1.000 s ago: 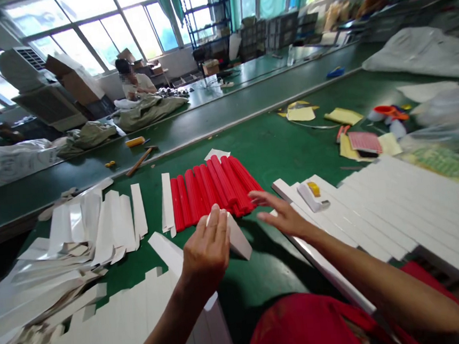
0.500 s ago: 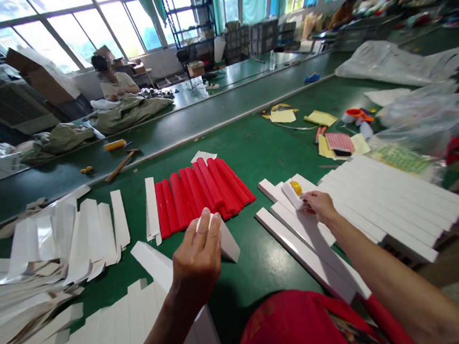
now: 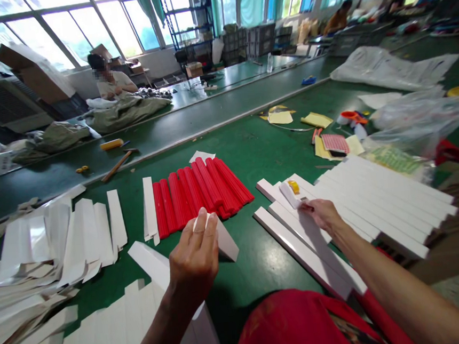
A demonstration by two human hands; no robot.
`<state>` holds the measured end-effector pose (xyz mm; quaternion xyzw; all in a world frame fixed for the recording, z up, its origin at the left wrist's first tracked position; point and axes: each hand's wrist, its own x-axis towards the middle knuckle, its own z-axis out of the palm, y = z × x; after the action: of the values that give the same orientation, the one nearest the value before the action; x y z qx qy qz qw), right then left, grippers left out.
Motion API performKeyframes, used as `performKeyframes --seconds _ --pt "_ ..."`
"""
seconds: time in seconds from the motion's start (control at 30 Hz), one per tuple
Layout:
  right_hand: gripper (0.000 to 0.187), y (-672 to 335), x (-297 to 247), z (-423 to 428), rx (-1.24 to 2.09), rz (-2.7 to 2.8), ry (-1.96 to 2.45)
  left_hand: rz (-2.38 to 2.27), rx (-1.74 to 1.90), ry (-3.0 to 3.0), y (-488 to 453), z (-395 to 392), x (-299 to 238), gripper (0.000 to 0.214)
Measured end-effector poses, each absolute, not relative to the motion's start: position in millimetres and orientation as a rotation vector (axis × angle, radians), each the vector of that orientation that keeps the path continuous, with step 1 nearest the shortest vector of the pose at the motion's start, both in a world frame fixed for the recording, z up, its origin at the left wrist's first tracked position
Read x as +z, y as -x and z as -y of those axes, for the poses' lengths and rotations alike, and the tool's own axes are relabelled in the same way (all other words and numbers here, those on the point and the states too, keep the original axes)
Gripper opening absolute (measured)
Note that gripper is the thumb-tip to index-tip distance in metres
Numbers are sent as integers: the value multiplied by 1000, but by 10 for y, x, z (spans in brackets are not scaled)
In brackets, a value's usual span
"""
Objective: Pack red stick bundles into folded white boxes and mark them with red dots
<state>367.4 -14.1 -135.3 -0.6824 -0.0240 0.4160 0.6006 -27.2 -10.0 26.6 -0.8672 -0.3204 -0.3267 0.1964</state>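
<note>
My left hand (image 3: 194,250) is closed around a folded white cardboard box (image 3: 226,242), which stands tilted with its lower end near the green table. The palm and part of the box are hidden behind my fingers. My right hand (image 3: 324,214) pinches at the cutter end of a white tape dispenser (image 3: 289,194) with a yellow roll, on what looks like the tape's end; the tape itself is too thin to see clearly. The dispenser lies on long white boxes (image 3: 294,222). Red ribbed tubes (image 3: 193,188) lie side by side beyond my left hand.
Flat white cardboard pieces (image 3: 53,230) are heaped at left, and closed white boxes (image 3: 102,333) lie in front of them. More white boxes (image 3: 384,196) are lined up at right. A hammer (image 3: 117,166) lies across the way; a person (image 3: 113,86) sits beyond.
My right hand has drawn slightly right and down from the dispenser's end. My left hand keeps its hold on the box. The whole view has shifted a little.
</note>
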Motion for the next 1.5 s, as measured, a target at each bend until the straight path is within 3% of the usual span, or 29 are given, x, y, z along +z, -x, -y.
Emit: performKeyframes --seconds 0.3,0.63,0.73,0.83,1.07,1.37,1.5 --pt "22 -3599 -1528 246 1026 31 1396 933 -1088 2440 228 85 297 36" --pt "35 -3427 -1318 200 1187 8 1531 1152 -1030 2489 143 89 250 37" --pt "35 -3121 -1101 192 1212 98 1529 1238 -1056 2473 119 110 229 37" --pt "23 -2647 -641 206 1292 279 1407 1235 -1125 2464 73 130 233 34" --pt "40 -1634 530 223 1447 965 1091 1291 -1211 2380 -8 169 241 56" --pt "36 -1412 473 191 1339 1148 1157 1363 -1260 2377 47 187 190 65" --pt "40 -1445 518 117 1519 1028 1174 1342 -1288 2353 32 180 180 66"
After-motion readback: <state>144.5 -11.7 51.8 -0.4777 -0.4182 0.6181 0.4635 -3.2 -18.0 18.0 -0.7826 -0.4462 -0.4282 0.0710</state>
